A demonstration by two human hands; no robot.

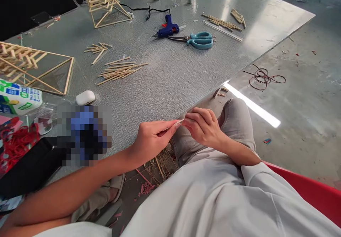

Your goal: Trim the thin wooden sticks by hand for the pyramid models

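Near the table's front edge, my left hand (154,137) pinches a thin pale stick (178,122) between thumb and fingers. My right hand (202,126) meets it at the stick's other end, its fingertips closed around that end. Beyond the hands, several wooden sticks (119,70) lie in a loose pile, with shorter pieces (98,49) behind them. A blue glue gun (168,27) rests on its side next to scissors with teal handles (201,40). More sticks (221,21) lie at the back right beside a clear glue stick (223,30).
Stick frames (65,75) (106,6) stand at the left and back of the table (160,88). A white case (85,97), a plastic pack (20,97), red strings (16,144) and a blurred blue item (87,134) sit at the left. Thin cord (262,78) lies on the floor.
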